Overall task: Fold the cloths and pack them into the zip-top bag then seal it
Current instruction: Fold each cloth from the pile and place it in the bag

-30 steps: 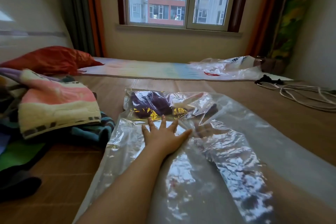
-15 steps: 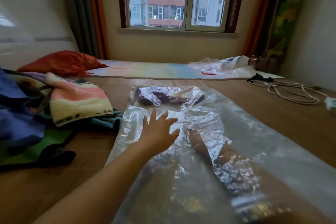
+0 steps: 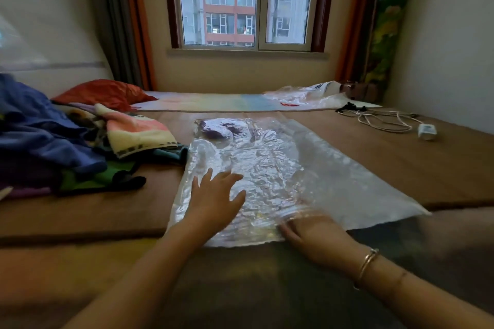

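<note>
Your right hand (image 3: 310,232) has come out of the crinkled clear plastic zip-top bag (image 3: 280,168), fingers unclear at its mouth; your left hand (image 3: 213,200) rests flat, released. Purple cloth (image 3: 216,129) sits packed beyond them.

A red pillow (image 3: 104,92) lies at the bed's far left corner, by the green and orange curtains (image 3: 125,21). A white cable (image 3: 385,121) with its charger block (image 3: 427,131) sprawls near the right edge. Crumpled clear plastic (image 3: 307,95), perhaps another wrapper, rests at the far edge under the window (image 3: 246,0).
</note>
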`<action>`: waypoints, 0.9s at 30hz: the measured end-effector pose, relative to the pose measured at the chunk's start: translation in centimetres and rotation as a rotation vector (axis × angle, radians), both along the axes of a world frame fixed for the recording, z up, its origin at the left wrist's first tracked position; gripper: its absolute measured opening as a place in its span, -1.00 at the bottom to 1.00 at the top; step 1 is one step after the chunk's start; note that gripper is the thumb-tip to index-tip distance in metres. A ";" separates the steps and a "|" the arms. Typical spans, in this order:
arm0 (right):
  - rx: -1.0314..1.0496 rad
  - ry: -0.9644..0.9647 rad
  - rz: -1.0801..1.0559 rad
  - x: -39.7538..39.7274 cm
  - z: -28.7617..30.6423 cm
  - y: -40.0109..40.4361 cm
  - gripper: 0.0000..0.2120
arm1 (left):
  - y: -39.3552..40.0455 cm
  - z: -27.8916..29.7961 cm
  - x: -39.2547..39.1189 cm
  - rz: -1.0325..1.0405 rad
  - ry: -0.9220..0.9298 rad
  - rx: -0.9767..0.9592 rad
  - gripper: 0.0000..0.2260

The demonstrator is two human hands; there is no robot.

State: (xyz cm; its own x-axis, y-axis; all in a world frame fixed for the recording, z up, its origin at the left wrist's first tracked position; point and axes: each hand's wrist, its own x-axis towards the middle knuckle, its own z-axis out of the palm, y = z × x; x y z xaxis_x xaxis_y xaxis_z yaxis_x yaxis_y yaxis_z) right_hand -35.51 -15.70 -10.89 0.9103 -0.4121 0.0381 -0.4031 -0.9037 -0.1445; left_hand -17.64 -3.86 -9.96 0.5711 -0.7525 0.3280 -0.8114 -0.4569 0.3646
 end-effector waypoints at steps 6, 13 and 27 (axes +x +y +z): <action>-0.211 -0.216 0.019 -3.3 -1.5 3.7 -0.55 | 4.3 -1.6 -2.7 0.051 0.040 -0.270 -0.70; -0.476 -0.431 0.047 -0.6 -0.3 6.6 -0.65 | 9.4 -2.6 -0.9 0.160 0.179 -0.522 -0.77; -0.032 -0.308 0.209 25.9 1.1 7.4 -0.73 | 14.1 -2.6 12.2 0.271 0.489 -0.562 -0.71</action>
State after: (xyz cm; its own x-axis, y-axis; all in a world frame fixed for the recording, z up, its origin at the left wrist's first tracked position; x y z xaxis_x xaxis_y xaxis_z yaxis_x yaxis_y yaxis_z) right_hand -9.65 -8.31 -9.75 0.9187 -0.2127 0.3328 -0.1515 -0.9679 -0.2006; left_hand -5.42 10.26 -12.53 0.8883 -0.3622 0.2823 -0.3865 -0.2575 0.8856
